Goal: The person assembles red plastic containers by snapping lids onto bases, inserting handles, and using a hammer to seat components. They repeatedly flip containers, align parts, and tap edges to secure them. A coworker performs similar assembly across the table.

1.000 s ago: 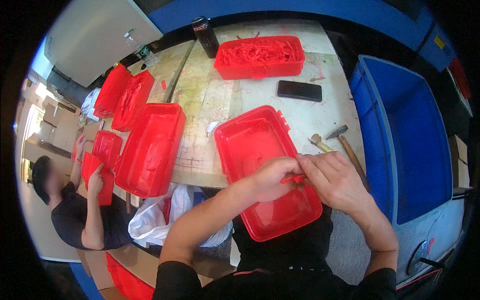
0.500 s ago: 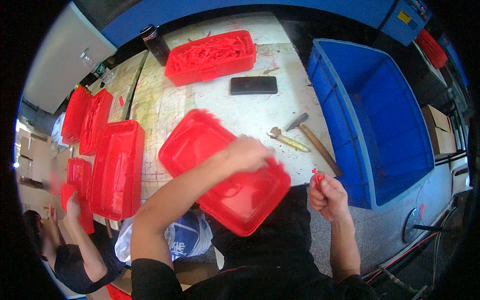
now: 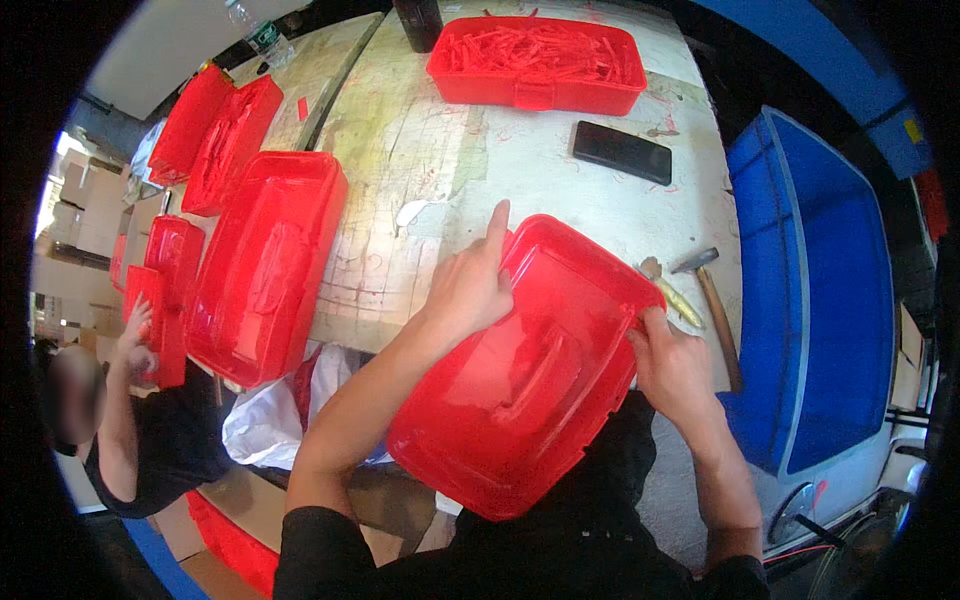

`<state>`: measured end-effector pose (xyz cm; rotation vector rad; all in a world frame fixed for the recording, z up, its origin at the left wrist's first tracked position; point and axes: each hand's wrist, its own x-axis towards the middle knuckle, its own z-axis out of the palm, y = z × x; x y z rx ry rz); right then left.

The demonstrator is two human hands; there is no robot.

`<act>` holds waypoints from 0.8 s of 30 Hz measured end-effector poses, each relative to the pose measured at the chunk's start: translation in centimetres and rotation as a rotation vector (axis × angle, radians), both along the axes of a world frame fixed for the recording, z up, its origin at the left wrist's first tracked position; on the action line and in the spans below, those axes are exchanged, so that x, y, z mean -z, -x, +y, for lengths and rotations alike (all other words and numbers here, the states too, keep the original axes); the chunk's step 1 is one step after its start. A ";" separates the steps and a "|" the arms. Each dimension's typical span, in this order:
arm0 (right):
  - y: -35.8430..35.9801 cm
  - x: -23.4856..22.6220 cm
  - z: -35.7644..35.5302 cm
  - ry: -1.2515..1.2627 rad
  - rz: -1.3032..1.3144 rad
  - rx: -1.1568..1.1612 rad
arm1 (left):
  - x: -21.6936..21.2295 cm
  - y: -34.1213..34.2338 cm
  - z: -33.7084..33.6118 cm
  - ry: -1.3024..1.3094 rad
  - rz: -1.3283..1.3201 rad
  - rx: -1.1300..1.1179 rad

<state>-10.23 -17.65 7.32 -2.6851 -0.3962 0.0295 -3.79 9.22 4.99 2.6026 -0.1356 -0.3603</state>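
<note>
I have the red plastic lid [image 3: 530, 370] gripped from both sides: my left hand [image 3: 470, 290] lies flat on its upper left edge with fingers spread and the forefinger pointing up the desk [image 3: 420, 150], and my right hand [image 3: 672, 365] is curled shut around its right rim. The lid hangs half off the near edge of the desk, tilted over my lap, so most of its weight has no support under it. That is my main worry: the left hand only presses and does not clamp, so if the right grip slackens I judge the lid could slide off the edge and drop.

The hammer [image 3: 705, 290] lies just beside my right hand, near the desk's right edge, and a swing of the lid could knock it toward the blue bin [image 3: 820, 290]. The black phone [image 3: 621, 152] sits farther up, well apart. Another red lid [image 3: 265, 265] overhangs the left edge, close to my left elbow, and a bump there might tip it off.
</note>
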 end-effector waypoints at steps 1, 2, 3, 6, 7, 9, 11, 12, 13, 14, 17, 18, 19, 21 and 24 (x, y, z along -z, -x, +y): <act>-0.8 0.3 0.4 0.034 -0.007 0.002 | -0.1 -0.2 0.1 0.067 -0.125 -0.020; -1.6 0.6 0.8 0.134 -0.053 0.002 | -0.3 -0.1 0.1 -0.031 -0.214 0.049; -2.4 0.8 1.0 0.188 -0.048 -0.005 | -0.5 -0.4 0.0 -0.101 -0.391 0.124; -4.5 1.4 1.4 0.325 -0.101 -0.061 | -1.1 -2.4 -0.8 -0.166 -0.601 0.357; -5.1 1.5 1.6 0.383 -0.099 -0.085 | -1.2 -3.4 -1.2 -0.210 -0.546 0.428; -6.1 1.7 2.1 0.471 -0.113 -0.127 | -1.0 -6.2 -2.4 -0.064 -0.550 0.540; -7.1 1.8 2.6 0.496 -0.119 -0.150 | -0.4 -8.5 -3.8 -0.052 -0.173 0.598; -7.5 1.8 2.9 0.510 -0.135 -0.156 | 0.0 -9.0 -4.1 -0.084 -0.178 0.643; -7.8 1.7 3.2 0.513 -0.144 -0.163 | 0.4 -9.4 -4.4 -0.119 -0.198 0.673; -8.0 1.7 3.4 0.547 -0.149 -0.180 | 0.8 -9.5 -4.5 -0.132 -0.216 0.716; -8.1 1.5 4.0 0.578 -0.110 -0.196 | 1.5 -9.0 -4.3 -0.087 -0.158 0.627; -8.0 1.4 4.3 0.560 -0.082 -0.174 | 1.5 -8.8 -4.1 -0.118 -0.139 0.634; -7.9 1.5 4.5 0.536 -0.073 -0.148 | 1.5 -8.6 -4.0 -0.117 -0.144 0.633; -7.6 1.7 5.0 0.518 -0.076 -0.173 | 1.5 -8.6 -3.9 -0.136 -0.186 0.622; -7.7 2.3 5.6 0.452 -0.117 -0.162 | 1.4 -8.8 -3.9 -0.121 -0.137 0.628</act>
